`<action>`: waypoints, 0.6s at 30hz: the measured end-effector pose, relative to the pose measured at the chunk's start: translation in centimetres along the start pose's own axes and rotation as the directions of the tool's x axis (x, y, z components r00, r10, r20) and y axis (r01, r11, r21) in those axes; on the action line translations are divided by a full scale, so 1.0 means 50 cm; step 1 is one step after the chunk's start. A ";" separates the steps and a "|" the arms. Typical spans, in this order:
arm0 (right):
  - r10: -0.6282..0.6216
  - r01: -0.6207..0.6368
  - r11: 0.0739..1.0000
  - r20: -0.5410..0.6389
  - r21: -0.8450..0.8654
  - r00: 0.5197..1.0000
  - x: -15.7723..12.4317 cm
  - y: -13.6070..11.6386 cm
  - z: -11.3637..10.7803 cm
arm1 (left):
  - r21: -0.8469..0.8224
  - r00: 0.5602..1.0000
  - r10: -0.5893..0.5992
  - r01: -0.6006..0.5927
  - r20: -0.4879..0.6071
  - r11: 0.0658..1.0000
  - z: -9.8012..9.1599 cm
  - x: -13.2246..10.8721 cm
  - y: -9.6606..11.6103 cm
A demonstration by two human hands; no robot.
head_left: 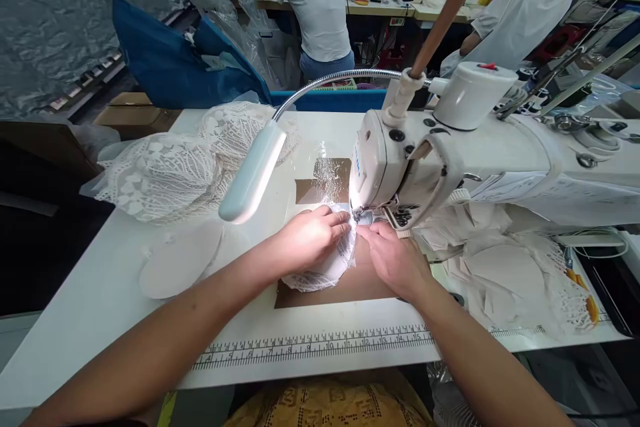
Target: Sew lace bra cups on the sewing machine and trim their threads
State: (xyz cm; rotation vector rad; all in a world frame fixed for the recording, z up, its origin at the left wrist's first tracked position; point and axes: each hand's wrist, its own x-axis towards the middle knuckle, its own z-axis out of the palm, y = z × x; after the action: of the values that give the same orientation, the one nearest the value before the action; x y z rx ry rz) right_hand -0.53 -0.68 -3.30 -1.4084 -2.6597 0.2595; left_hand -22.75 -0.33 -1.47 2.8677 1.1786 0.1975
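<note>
A rounded white lace piece (pixel 320 273) lies on the brown patch of the table, its edge at the needle area of a white sewing machine (pixel 373 167). My left hand (pixel 313 237) rests on top of the piece, fingers bent and pressed together against the fabric close to the presser foot (pixel 359 215). From the other side my right hand (pixel 395 257) meets the edge of the lace, index finger pointing at the foot and the other fingers curled in. The right fingertips partly hide what they grip.
A lamp (pixel 255 170) on a bendable neck hangs over the left side. Heaped lace cups (pixel 165 173) and pale oval pieces (pixel 183 260) lie left; more fabric pieces (pixel 505 273) lie right. A ruler strip (pixel 320 350) runs along the front edge. Two people sit beyond.
</note>
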 end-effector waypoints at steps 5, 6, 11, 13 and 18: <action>-0.053 0.054 0.998 -0.032 0.022 0.998 0.001 -0.003 -0.006 | 0.026 0.997 -0.069 0.070 -0.032 0.997 0.020 0.003 0.015; -0.051 0.052 0.998 -0.028 0.026 0.998 0.001 -0.004 -0.006 | 0.030 0.995 -0.083 0.085 -0.046 0.996 0.022 0.004 0.019; -0.041 0.040 0.999 -0.021 -0.008 0.999 0.002 -0.005 -0.006 | 0.024 0.989 -0.143 0.145 -0.048 0.989 0.022 0.009 0.039; -0.048 0.048 0.999 -0.031 -0.016 0.998 0.002 -0.005 -0.005 | 0.029 0.984 -0.178 0.179 -0.024 0.983 0.020 0.012 0.047; -0.065 0.065 0.998 -0.058 0.007 0.996 -0.003 0.001 -0.001 | 0.000 0.976 -0.215 0.215 -0.015 0.977 0.013 0.005 0.054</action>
State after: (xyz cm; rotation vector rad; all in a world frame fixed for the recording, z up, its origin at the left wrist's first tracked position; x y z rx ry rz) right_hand -0.40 -0.79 -3.27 -1.3036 -2.6484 0.2205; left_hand -20.61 -2.04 -1.89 2.7164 1.4797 0.2101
